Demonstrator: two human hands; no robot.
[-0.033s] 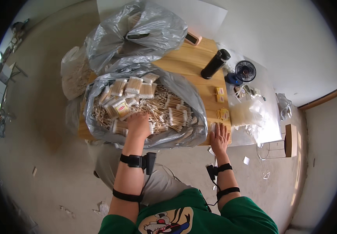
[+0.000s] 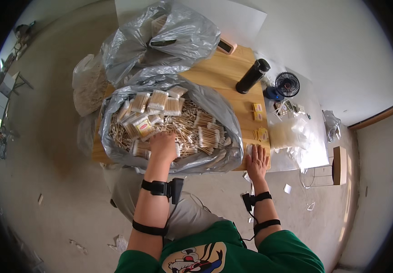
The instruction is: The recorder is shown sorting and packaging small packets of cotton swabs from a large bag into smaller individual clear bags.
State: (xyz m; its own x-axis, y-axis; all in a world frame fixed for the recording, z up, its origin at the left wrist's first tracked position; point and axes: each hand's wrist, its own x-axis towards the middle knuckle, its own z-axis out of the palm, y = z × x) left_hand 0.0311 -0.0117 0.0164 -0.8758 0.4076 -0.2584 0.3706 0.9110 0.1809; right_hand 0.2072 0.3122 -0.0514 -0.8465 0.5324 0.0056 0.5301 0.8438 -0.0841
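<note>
Loose cotton swabs (image 2: 185, 120): lying around and just beyond the left hand (image 2: 162, 144), thin wooden sticks pointing every which way; the right hand (image 2: 257, 162) is resting well apart from them.
Left fingers: sinking out of my sight among the swabs, so I can't tell whether they're grasping any.
Right palm: lying flat, fingers outstretched, gripping nothing I can see.
Swab packs (image 2: 158, 99): piling beyond the left hand, flat, squarish, clear-wrapped; one with a yellow label (image 2: 143, 127) is leaning just beside it.
Grey bag (image 2: 223, 107): spreading around the left hand, thin, crinkled, shiny plastic.
Wooden table (image 2: 209, 69): showing smooth grain beneath the right hand.
</note>
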